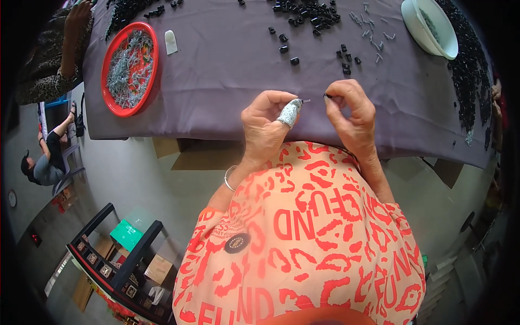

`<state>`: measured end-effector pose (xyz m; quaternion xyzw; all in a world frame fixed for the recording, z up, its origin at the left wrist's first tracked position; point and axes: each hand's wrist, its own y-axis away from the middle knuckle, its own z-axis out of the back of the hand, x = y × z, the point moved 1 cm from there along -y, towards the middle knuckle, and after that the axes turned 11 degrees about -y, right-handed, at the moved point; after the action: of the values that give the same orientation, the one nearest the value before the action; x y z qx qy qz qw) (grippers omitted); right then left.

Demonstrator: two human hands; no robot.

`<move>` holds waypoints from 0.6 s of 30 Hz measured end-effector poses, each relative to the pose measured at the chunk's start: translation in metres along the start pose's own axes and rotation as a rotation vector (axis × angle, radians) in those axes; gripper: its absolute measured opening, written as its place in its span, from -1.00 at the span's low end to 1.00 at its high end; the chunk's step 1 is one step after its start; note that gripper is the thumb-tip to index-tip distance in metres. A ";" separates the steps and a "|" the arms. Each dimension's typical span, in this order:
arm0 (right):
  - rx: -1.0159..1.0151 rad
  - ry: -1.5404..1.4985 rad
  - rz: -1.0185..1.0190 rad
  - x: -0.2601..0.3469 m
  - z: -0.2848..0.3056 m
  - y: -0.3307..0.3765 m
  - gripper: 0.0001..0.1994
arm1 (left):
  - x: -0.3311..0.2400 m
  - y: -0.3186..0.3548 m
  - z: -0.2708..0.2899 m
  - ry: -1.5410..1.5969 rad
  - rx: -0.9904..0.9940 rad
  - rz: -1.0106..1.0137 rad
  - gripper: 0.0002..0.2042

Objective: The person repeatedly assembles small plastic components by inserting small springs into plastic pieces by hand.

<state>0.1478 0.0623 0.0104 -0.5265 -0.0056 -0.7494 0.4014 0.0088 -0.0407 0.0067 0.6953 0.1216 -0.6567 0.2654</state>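
Over the near edge of the cloth-covered table, my left hand [262,122] pinches a small metal spring [306,101] between thumb and forefinger, its coiled end pointing right. A whitish-grey wrap [290,112] covers that thumb. A short gap to the right, my right hand [355,112] is closed in a pinch on a small black piece [327,96], mostly hidden by the fingertips. Beyond my hands lie several loose black plastic parts [294,61], with a bigger heap [315,15] behind them. Loose springs [377,44] are scattered at the far right.
A red basin [155,73] full of springs stands on the purple-grey tablecloth [216,76] at left, beside a white scoop-like piece [170,42]. At far right, a white bowl [452,49] tilts near a long black pile [471,86]. Another person's arm [70,43] rests at far left.
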 end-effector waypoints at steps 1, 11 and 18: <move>-0.010 -0.368 -0.227 -0.003 0.000 0.003 -0.86 | 0.000 0.000 0.000 0.002 0.000 0.002 -0.88; -0.087 -1.023 -0.700 -0.006 -0.004 0.009 -0.84 | -0.004 0.002 0.001 -0.033 -0.015 -0.027 -0.88; -0.077 -0.892 -0.680 0.003 -0.003 0.010 -0.85 | -0.004 0.002 -0.001 -0.118 -0.016 -0.092 -0.87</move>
<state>0.1516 0.0526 0.0070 -0.7752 -0.3166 -0.5413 0.0764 0.0099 -0.0413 0.0113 0.6471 0.1427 -0.7070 0.2473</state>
